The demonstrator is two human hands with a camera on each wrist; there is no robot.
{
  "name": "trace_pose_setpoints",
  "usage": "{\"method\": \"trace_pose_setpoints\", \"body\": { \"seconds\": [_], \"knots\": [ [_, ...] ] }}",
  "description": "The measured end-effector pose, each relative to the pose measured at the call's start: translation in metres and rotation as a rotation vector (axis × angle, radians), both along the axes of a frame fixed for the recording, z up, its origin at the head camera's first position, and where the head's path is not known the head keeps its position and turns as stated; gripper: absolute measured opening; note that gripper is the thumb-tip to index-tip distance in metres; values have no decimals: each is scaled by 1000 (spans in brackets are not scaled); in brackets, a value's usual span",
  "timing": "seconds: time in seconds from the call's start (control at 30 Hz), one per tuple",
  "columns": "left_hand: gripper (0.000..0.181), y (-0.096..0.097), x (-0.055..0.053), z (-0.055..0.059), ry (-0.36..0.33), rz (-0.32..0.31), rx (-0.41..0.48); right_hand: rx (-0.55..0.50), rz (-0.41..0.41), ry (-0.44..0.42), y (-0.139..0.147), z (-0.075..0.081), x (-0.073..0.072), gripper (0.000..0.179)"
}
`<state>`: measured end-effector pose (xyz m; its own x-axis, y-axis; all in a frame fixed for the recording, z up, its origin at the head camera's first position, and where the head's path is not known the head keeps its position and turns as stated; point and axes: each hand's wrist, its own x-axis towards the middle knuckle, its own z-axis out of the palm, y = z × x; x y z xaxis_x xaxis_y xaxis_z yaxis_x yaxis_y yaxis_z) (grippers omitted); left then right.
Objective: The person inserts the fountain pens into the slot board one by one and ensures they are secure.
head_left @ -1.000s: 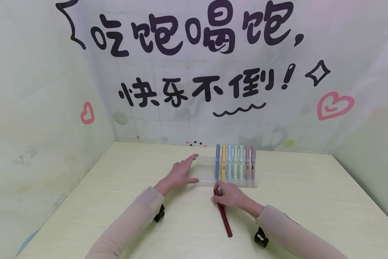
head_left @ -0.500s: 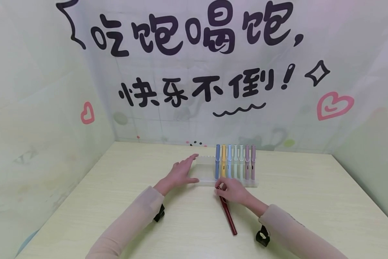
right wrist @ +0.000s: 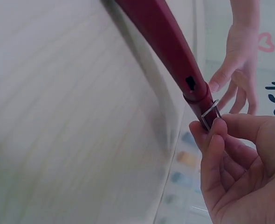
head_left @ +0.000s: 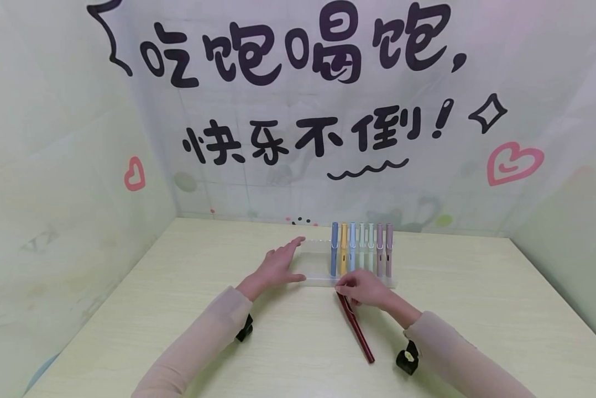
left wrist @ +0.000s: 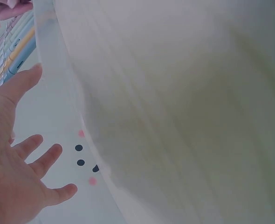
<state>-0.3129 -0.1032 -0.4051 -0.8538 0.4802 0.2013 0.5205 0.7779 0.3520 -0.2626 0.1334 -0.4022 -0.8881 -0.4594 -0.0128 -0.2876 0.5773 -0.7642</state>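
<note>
A dark red pen (head_left: 359, 330) with a metal clip slants over the table in front of the rack. My right hand (head_left: 365, 288) pinches its cap end between thumb and fingers, as the right wrist view shows at the clip (right wrist: 211, 109). The clear pen rack (head_left: 315, 264) holds several upright pens on its right side: a dark blue pen (head_left: 334, 249), a yellow pen (head_left: 344, 249), then light blue, pale green and mauve ones. My left hand (head_left: 275, 265) is at the rack's left end, fingers spread and thumb apart, with nothing held.
The pale wooden table (head_left: 203, 309) runs back to a printed cloth backdrop (head_left: 288, 193) with black lettering. Cloth walls stand at both sides. A black wrist strap (head_left: 407, 358) hangs below the right sleeve, another (head_left: 245, 328) below the left.
My right hand has shifted a little to the right, carrying the red pen with it; the pen's lower end has swung right. The left hand and the rack stay put.
</note>
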Motion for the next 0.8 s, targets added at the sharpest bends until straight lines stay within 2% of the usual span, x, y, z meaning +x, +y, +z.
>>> {"method": "trace_pose_setpoints", "body": {
  "seconds": [0.23,0.5,0.67,0.8],
  "knots": [
    [89,0,-1,-1,0,-1,0,-95,6,-82,2,1,-1,24],
    [90,0,-2,-3,7,4,0,-149,45,-17,2,9,-4,25],
    [90,0,-3,-3,9,3,-4,-189,62,18,0,29,2,20],
    [90,0,-3,-4,7,1,-4,-226,39,31,-2,46,8,18]
  ]
}}
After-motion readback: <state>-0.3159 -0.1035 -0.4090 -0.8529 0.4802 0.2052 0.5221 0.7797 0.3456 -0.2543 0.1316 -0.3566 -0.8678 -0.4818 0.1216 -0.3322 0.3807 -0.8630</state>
